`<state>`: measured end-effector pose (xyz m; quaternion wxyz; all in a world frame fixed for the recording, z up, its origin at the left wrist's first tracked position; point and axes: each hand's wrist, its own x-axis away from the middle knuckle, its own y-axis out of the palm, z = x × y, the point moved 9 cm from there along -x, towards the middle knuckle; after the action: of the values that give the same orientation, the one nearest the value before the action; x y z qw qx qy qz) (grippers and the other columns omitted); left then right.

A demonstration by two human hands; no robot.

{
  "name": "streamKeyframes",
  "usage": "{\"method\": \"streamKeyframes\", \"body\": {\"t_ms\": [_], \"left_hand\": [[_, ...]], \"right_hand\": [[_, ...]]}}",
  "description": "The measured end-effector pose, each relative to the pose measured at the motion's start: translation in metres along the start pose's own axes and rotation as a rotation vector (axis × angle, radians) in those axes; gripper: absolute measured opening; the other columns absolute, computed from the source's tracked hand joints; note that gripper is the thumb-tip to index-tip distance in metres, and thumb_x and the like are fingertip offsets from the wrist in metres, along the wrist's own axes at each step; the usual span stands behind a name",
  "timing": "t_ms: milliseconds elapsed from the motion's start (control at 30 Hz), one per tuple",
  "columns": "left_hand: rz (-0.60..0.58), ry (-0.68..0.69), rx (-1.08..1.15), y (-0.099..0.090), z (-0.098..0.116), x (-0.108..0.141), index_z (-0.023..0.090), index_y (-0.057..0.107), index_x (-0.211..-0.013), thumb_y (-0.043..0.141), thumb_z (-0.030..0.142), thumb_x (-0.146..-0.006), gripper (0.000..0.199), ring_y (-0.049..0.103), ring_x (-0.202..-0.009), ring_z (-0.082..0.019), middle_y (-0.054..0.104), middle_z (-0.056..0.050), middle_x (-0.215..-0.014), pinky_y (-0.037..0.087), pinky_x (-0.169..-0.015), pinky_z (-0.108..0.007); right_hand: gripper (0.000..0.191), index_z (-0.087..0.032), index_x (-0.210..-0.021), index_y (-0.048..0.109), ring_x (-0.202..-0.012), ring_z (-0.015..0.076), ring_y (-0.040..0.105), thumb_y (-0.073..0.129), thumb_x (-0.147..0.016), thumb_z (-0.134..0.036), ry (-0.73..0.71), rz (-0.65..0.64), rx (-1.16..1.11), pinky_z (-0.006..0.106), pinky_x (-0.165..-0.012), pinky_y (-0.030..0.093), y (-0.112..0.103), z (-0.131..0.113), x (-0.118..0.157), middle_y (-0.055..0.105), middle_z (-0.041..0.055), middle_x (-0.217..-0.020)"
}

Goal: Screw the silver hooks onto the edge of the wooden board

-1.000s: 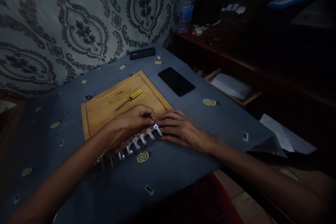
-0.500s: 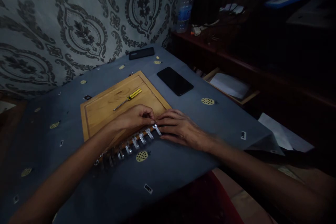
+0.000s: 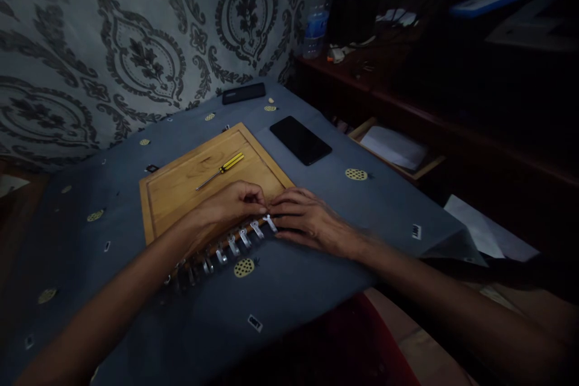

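Note:
A wooden board point(image 3: 181, 193) lies on the table, and a row of small silver metal clips point(image 3: 245, 238) lines its near edge. My left hand point(image 3: 230, 200) reaches over the board, thumb and fingertips pinched together at the upper end of the last clip point(image 3: 270, 223) on the right. Whatever is in that pinch is too small to make out. My right hand point(image 3: 307, 220) is at the board's near right corner, its fingers closed against this same clip. A screwdriver point(image 3: 221, 171) with a yellow and black handle rests on the board.
A black phone point(image 3: 301, 140) lies right of the board, and a dark phone-shaped object point(image 3: 243, 93) is by the wall. A plastic bottle point(image 3: 316, 12) stands on the dark wooden desk point(image 3: 353, 72). Papers point(image 3: 395, 146) sit in an open drawer. The patterned tablecloth point(image 3: 181, 325) covers the table.
Both hands stay at the same clip with almost no visible movement. The whole view has shifted very slightly.

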<state>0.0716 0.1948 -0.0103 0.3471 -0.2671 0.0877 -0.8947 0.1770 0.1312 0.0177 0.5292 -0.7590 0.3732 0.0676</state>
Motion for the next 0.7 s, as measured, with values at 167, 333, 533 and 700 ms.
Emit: {"method": "streamKeyframes", "body": {"t_ms": [167,333,533,700], "left_hand": [[0.019,0.071,-0.004,-0.008,0.005,0.006,0.016,0.064,-0.087,0.063,0.028,-0.085,0.012,0.061,-0.080,-0.014,0.067,-0.001,-0.084,0.047,-0.077,-0.027],[0.219,0.176,-0.061,-0.013,0.013,0.026,0.018,0.062,-0.098,0.062,0.038,-0.088,0.022,0.063,-0.093,-0.019,0.067,-0.004,-0.097,0.049,-0.085,-0.032],[0.486,0.123,-0.528,0.011,0.024,0.063,0.022,0.057,-0.118,0.074,0.034,-0.084,0.040,0.059,-0.111,-0.029,0.067,-0.008,-0.116,0.046,-0.095,-0.045],[0.622,0.066,-0.648,0.029,0.023,0.071,0.022,0.046,-0.131,0.080,0.028,-0.080,0.062,0.059,-0.117,-0.031,0.067,-0.010,-0.122,0.044,-0.099,-0.049]], "right_hand": [[0.023,-0.022,-0.113,0.072,-0.119,0.0199,0.062,0.055,-0.101,-0.033,0.002,0.004,-0.005,0.043,-0.106,0.044,-0.001,-0.001,-0.001,0.075,0.0044,-0.120],[0.023,-0.023,-0.110,0.073,-0.118,0.0211,0.062,0.057,-0.100,-0.035,0.006,0.008,-0.005,0.044,-0.106,0.044,0.000,0.000,0.000,0.075,0.0051,-0.118],[0.022,-0.023,-0.113,0.072,-0.118,0.0222,0.062,0.057,-0.100,-0.033,-0.002,0.008,-0.006,0.046,-0.102,0.046,0.002,0.002,0.001,0.075,0.0051,-0.117],[0.022,-0.021,-0.111,0.073,-0.116,0.0225,0.063,0.060,-0.098,-0.034,-0.008,0.011,-0.021,0.046,-0.102,0.046,0.004,0.003,0.001,0.076,0.0064,-0.117]]}}
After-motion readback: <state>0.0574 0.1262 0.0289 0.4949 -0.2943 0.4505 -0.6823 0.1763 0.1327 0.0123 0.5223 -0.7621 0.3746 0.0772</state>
